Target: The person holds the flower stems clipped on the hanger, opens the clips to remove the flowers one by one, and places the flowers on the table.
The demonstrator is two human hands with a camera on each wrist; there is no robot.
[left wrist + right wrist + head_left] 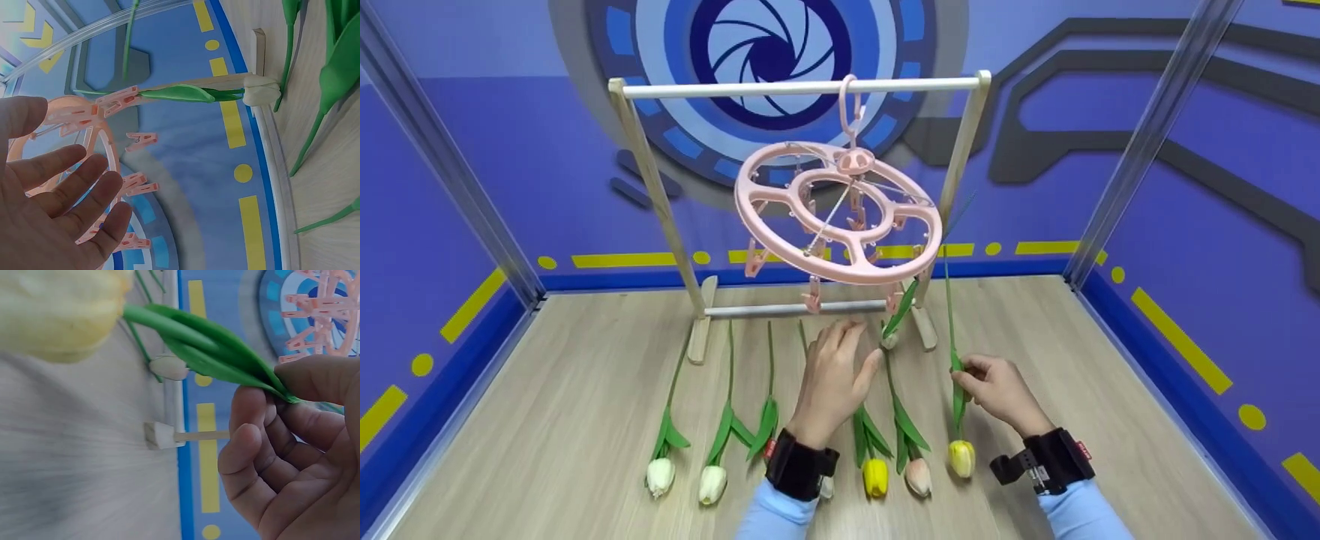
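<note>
My right hand [997,390] pinches the green leaf and stem of a yellow tulip [961,459]; in the right wrist view, thumb and fingers close on the leaf [219,354]. The bloom points down, toward the tabletop. My left hand [832,375], fingers spread and holding nothing, is below a round pink clip hanger [855,259]. From one of its pink clips [118,100] hangs a white tulip [261,91], head downward. Other clips dangle without flowers. The hanger's hook hangs on the top bar of a wooden stand [697,90].
Tulips lie in a row on the wood-grain table [577,420]: white ones [661,477] at left, a yellow one [875,478] and a pale pink one [918,478] nearer the right hand. My left forearm hides part of the row. Blue-purple panels [1207,247] enclose the table.
</note>
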